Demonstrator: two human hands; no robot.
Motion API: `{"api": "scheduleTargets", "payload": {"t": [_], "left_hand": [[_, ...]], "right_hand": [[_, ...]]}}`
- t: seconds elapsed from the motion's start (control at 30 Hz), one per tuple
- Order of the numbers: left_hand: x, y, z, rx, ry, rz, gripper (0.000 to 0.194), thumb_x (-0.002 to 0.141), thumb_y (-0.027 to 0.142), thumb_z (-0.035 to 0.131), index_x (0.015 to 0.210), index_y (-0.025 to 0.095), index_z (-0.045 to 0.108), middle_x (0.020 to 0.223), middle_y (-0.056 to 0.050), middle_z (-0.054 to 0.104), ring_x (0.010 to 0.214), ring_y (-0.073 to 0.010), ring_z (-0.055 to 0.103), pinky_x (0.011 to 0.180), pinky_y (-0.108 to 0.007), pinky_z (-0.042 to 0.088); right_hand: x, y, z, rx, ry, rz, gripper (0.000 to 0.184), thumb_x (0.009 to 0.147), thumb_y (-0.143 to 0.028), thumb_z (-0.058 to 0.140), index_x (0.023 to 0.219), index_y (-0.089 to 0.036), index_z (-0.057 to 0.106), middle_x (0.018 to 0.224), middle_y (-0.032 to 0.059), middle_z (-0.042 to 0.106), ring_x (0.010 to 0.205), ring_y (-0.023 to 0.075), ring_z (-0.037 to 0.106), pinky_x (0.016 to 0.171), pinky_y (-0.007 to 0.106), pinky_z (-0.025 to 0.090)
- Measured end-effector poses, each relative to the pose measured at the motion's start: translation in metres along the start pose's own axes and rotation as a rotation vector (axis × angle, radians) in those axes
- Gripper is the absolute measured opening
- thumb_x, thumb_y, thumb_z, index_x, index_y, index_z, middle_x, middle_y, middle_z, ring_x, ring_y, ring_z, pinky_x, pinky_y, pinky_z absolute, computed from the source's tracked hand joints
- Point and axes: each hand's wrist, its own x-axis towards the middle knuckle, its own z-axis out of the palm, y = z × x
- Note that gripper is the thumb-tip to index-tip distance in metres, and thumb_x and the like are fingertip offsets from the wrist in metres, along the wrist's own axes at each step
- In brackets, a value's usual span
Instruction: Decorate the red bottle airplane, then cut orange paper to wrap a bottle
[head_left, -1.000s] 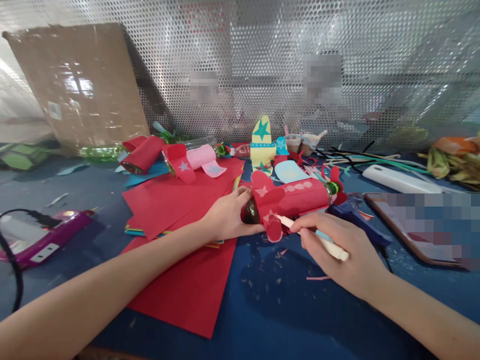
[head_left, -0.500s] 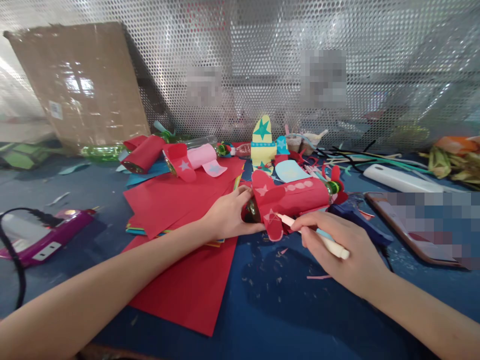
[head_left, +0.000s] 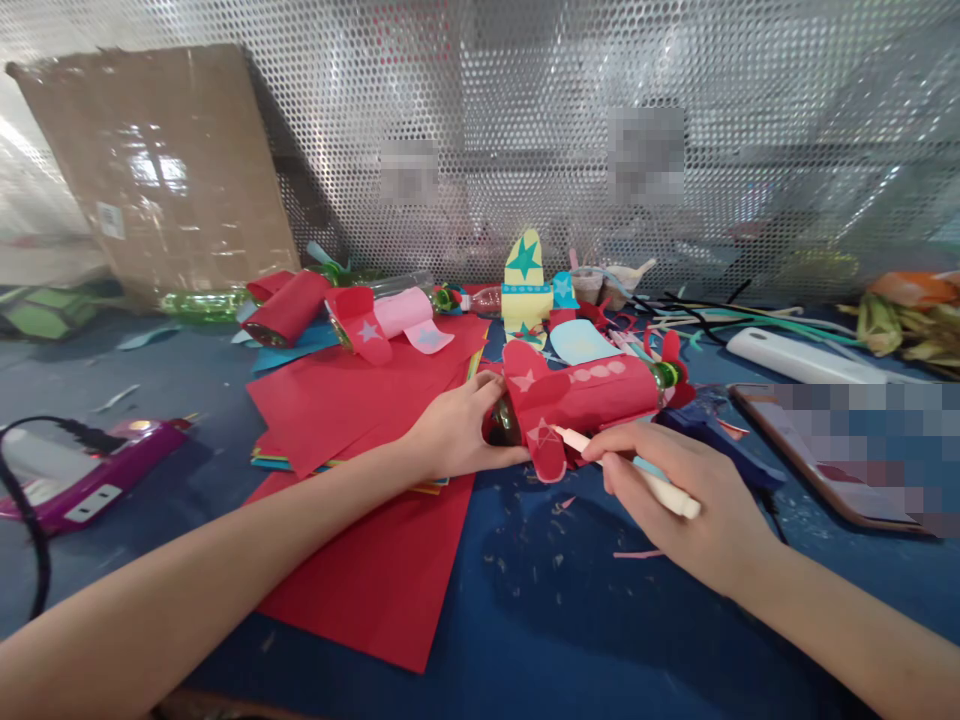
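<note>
A green plastic bottle wrapped in red paper [head_left: 600,398] lies on its side in front of me, shaped like a plane with paper wings and tail. My left hand [head_left: 461,425] is closed round its bottom end, thumb below. On the lower wing [head_left: 547,462] is a star with pale outlines, and another star sits on the upper wing. My right hand [head_left: 675,490] pinches a cream-coloured marker [head_left: 664,492] whose tip meets the lower star's edge. Light dots run along the bottle's red wrap.
Red paper sheets [head_left: 375,590] lie under my left forearm. Behind stand more paper-covered bottles, one with a yellow wing [head_left: 517,262]. A purple power strip [head_left: 112,480] is at left; a phone [head_left: 825,470] and a white glue gun or similar tool [head_left: 802,358] are at right.
Hardly anything differs. The marker's back end has shifted very slightly to the right, its tip still at the star; my left hand and the bottle stay put.
</note>
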Motion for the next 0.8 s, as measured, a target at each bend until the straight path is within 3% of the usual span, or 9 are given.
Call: {"api": "scheduleTargets", "payload": {"t": [0.43, 0.8], "left_hand": [[0.0011, 0.0055, -0.0037, -0.016, -0.005, -0.011, 0.064, 0.068, 0.058, 0.065, 0.116, 0.017, 0.05, 0.12, -0.014, 0.056, 0.11, -0.0308, 0.057, 0.088, -0.044, 0.049], [0.0016, 0.0053, -0.0037, -0.014, 0.008, 0.017, 0.067, 0.07, 0.058, 0.064, 0.12, 0.018, 0.048, 0.121, -0.014, 0.056, 0.114, -0.0303, 0.055, 0.089, -0.042, 0.049]], "right_hand": [[-0.0015, 0.0008, -0.0007, 0.056, 0.028, -0.004, 0.016, 0.087, -0.015, 0.045, 0.082, -0.022, 0.058, 0.062, -0.0026, 0.061, 0.052, 0.0102, 0.056, 0.052, 0.022, 0.044], [-0.0011, 0.0007, 0.0012, 0.047, -0.04, -0.035, 0.014, 0.087, -0.014, 0.046, 0.086, -0.021, 0.058, 0.064, -0.0022, 0.063, 0.058, 0.0108, 0.059, 0.057, 0.022, 0.045]]}}
